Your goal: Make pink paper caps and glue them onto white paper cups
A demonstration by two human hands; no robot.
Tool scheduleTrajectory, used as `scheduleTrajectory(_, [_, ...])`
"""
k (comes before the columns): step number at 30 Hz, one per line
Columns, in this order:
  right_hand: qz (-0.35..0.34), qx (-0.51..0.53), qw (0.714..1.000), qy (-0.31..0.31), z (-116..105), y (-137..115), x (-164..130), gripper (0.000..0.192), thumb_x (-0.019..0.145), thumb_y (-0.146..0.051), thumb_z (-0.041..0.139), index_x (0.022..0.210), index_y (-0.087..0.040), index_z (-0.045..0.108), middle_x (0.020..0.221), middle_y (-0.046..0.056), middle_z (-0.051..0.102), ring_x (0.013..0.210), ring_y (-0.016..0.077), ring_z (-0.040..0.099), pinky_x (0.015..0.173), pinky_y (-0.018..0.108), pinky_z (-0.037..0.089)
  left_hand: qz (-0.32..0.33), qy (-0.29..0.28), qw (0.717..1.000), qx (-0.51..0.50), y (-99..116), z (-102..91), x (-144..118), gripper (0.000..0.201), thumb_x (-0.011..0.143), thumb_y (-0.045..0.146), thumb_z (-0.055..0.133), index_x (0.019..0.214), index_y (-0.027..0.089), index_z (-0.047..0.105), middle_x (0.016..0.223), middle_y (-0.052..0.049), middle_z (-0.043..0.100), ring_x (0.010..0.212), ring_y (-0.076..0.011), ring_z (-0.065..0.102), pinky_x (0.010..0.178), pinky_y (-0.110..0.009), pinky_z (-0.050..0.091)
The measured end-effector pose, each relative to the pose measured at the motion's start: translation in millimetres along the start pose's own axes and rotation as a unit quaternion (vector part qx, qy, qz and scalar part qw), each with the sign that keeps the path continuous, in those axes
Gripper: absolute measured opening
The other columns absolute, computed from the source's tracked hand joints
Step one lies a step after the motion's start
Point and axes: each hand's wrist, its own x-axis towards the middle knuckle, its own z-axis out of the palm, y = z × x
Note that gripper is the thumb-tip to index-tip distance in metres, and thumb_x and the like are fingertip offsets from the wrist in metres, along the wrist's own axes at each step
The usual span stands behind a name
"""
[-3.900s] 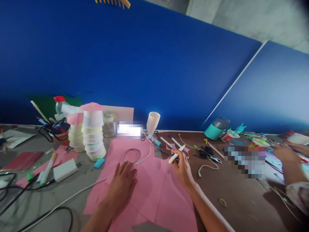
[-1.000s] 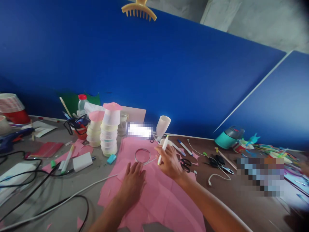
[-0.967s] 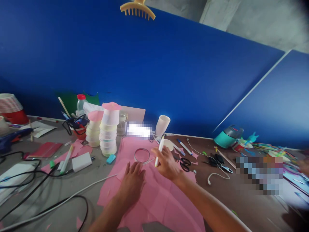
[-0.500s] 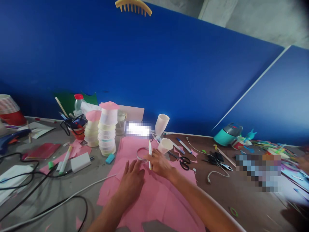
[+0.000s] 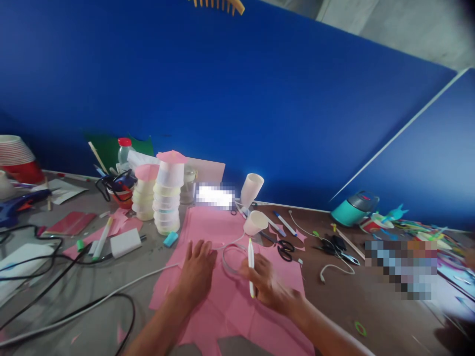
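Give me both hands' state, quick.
Left hand: open, flat on the pink paper.
Right hand: closed on a white marker, beside the clear ring.

- Deep blue wall panels point(image 5: 230, 99) fill most of the frame.
- Grey concrete wall point(image 5: 401, 24) shows upper right.
- Cluttered grey-brown bench point(image 5: 371, 306) crosses the bottom.

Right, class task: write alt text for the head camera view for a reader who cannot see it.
Two hands work on a pink paper sheet: the left hand lies flat on it, the right hand holds a white marker beside a clear ring. Stacked cups and scissors lie nearby.
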Motion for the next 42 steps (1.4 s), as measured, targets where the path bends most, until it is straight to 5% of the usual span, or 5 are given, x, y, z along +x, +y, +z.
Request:
scheduleTrajectory(4, [-0.033, -0.023, 0.999, 0.000, 7.7, -10.7, -20.5, 0.034, 0.081, -0.003, 0.044, 0.105, -0.025, 0.054, 0.087, 0.007, 0.066, 0.072, 0.0238, 0.057, 0.065, 0.036, 0.048, -0.012, 0.017, 1.000, 0.003, -0.4, -1.2, 0.2, 0.040, 0.091, 0.008, 0.042, 0.120, 0.020, 0.068, 0.133, -0.012, 0.062, 0.130, -0.0322, 0.049, 0.114, -0.060, 0.034])
scheduleTrajectory(14, [0.029, 0.108, 0.993, 0.039, 2.1, -15.5, -22.1, 0.048, 0.081, -0.001, 0.047, 0.122, -0.027, 0.050, 0.104, 0.008, 0.069, 0.088, 0.0248, 0.062, 0.078, 0.041, 0.051, -0.001, 0.040, 0.999, -0.034, -2.6, 1.4, 1.4, 0.039, 0.092, 0.008, 0.040, 0.113, 0.021, 0.070, 0.130, -0.010, 0.064, 0.129, -0.0326, 0.050, 0.114, -0.061, 0.033])
scheduleTrajectory(31, [-0.015, 0.116, 0.993, 0.026, 5.0, -24.7, -21.3, 0.034, 0.084, -0.005, 0.043, 0.111, -0.023, 0.052, 0.090, 0.006, 0.066, 0.079, 0.0208, 0.060, 0.073, 0.037, 0.053, 0.030, 0.032, 0.997, -0.065, 2.2, 8.1, -5.0, 0.029, 0.099, 0.022, 0.043, 0.115, 0.020, 0.066, 0.132, -0.012, 0.061, 0.128, -0.0326, 0.049, 0.112, -0.062, 0.034])
scheduleTrajectory(37, [0.147, 0.115, 0.973, 0.139, 4.6, -10.4, -28.6, 0.039, 0.089, -0.009, 0.051, 0.124, -0.026, 0.052, 0.107, 0.010, 0.068, 0.100, 0.0260, 0.065, 0.084, 0.043, 0.057, 0.038, 0.043, 0.996, -0.063, 1.3, 8.6, -3.9, 0.028, 0.095, 0.015, 0.043, 0.111, 0.020, 0.065, 0.131, -0.012, 0.062, 0.126, -0.0325, 0.050, 0.110, -0.063, 0.036])
scheduleTrajectory(42, [0.192, 0.092, 0.972, 0.098, 7.1, 0.2, -33.6, 0.040, 0.088, -0.015, 0.058, 0.127, -0.025, 0.053, 0.116, 0.013, 0.067, 0.110, 0.0310, 0.064, 0.089, 0.049, 0.058, 0.036, 0.044, 0.997, -0.051, -1.1, 13.0, -4.8, 0.026, 0.093, 0.014, 0.048, 0.112, 0.021, 0.064, 0.131, -0.010, 0.062, 0.126, -0.0317, 0.050, 0.110, -0.062, 0.037])
